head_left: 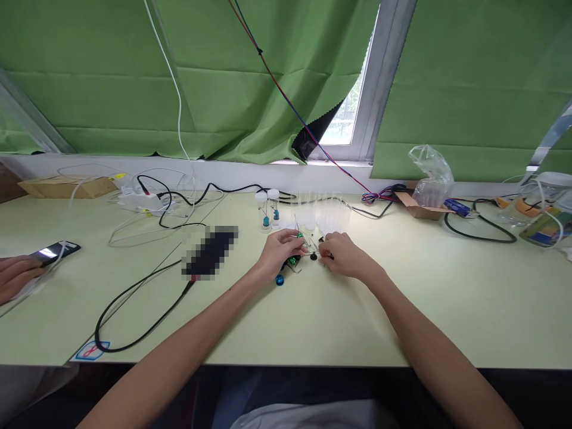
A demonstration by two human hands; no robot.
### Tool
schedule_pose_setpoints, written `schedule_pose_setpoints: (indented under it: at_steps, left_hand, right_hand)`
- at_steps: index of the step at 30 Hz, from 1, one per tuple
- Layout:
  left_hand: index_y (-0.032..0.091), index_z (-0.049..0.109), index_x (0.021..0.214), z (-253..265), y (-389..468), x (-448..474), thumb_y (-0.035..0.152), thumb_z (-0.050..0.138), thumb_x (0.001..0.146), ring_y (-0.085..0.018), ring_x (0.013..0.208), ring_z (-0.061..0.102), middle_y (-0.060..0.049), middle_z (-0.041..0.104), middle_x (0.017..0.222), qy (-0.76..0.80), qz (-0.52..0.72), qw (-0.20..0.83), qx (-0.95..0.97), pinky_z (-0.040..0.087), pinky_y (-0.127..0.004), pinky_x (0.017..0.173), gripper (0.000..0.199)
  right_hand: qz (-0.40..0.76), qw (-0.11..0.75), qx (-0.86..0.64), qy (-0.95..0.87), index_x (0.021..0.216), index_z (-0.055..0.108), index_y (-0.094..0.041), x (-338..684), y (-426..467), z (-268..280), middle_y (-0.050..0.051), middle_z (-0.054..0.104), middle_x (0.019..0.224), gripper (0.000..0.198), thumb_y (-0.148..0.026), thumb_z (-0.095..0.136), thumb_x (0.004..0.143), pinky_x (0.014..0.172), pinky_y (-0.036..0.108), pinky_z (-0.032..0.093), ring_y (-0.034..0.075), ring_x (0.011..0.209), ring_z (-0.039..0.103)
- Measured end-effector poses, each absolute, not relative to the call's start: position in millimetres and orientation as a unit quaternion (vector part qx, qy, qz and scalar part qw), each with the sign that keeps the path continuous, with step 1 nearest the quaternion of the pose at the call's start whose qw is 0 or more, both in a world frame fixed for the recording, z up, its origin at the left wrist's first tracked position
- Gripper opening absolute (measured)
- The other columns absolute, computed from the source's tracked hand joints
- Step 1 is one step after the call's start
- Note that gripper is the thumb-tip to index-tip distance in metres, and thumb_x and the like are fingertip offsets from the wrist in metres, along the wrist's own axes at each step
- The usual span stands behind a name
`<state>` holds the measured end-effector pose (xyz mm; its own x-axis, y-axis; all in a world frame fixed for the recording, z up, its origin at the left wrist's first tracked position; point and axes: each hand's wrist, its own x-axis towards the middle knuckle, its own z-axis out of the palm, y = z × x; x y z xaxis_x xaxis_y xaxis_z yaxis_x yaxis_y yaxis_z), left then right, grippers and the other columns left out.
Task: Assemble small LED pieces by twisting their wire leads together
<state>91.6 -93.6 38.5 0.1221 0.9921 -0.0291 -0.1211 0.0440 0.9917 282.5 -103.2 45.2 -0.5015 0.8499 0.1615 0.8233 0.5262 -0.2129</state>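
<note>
At the middle of the table my left hand (280, 253) has its fingers curled in a pinch among small parts; what it grips is too small to make out. Thin metal wire-like pieces and a shiny green part (300, 235) show at its fingertips, with another green part (292, 260) just under the hand. Just to the right, my right hand (344, 253) is closed, its fingertips hiding whatever they hold. A small black round piece (313, 256) lies between the hands. Close below my left hand sits a blue round piece (279, 279).
Two clear tubes with white caps (273, 194) stand behind the hands beside more clear tubes (326, 208). A blurred dark device (212, 253) with a black cable lies left. Another person's hand (18, 277) rests by a phone (56, 252). An open cardboard box (420, 208) is back right.
</note>
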Motion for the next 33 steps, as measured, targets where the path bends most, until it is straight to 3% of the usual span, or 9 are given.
schedule_pose_setpoints:
  at_steps: [4,9,13,24,33]
  left_hand:
    - [0.009,0.061,0.098,41.5,-96.2,93.6,0.017,0.072,0.076,-0.016,0.065,0.068,-0.007,0.068,0.072,0.448,0.488,0.569,0.486,0.056,-0.030,0.070,0.026]
    - [0.010,0.060,0.096,41.2,-96.8,94.9,0.016,0.072,0.076,-0.015,0.064,0.068,-0.006,0.068,0.072,0.444,0.489,0.572,0.486,0.056,-0.030,0.069,0.024]
    - [0.011,0.061,0.094,39.6,-96.6,94.8,0.017,0.073,0.075,-0.015,0.063,0.068,-0.006,0.068,0.071,0.441,0.491,0.573,0.486,0.056,-0.029,0.069,0.023]
    - [0.013,0.062,0.092,41.5,-100.2,96.2,0.022,0.074,0.074,-0.016,0.063,0.067,-0.004,0.067,0.070,0.439,0.483,0.555,0.516,0.057,-0.033,0.070,0.024]
    - [0.013,0.061,0.092,44.5,-103.8,98.2,0.021,0.076,0.071,-0.016,0.061,0.067,-0.001,0.064,0.068,0.435,0.481,0.554,0.522,0.056,-0.033,0.068,0.027]
  right_hand:
    - [0.040,0.074,-0.490,-0.867,0.070,0.059,-0.017,282.5,-104.3,43.7,0.006,0.058,0.082,0.015,-0.021,0.060,0.085,0.080,0.033,0.036,0.020,0.084,0.051]
    - [-0.001,0.026,-0.501,-0.865,0.088,0.065,-0.017,277.8,-108.5,40.4,0.012,0.057,0.098,0.020,-0.026,0.048,0.094,0.084,0.037,0.036,0.026,0.096,0.050]
    - [-0.027,-0.007,-0.513,-0.858,0.099,0.065,-0.016,271.3,-115.0,40.4,0.016,0.056,0.103,0.028,-0.020,0.037,0.097,0.085,0.038,0.036,0.027,0.099,0.049]
    - [-0.047,-0.018,-0.524,-0.850,0.101,0.063,-0.011,264.7,-119.1,38.6,0.018,0.054,0.106,0.030,-0.004,0.037,0.088,0.085,0.038,0.037,0.029,0.101,0.047]
    - [-0.067,-0.019,-0.524,-0.849,0.106,0.062,-0.010,263.8,-120.2,35.9,0.021,0.055,0.109,0.031,-0.009,0.035,0.092,0.086,0.041,0.037,0.032,0.103,0.048]
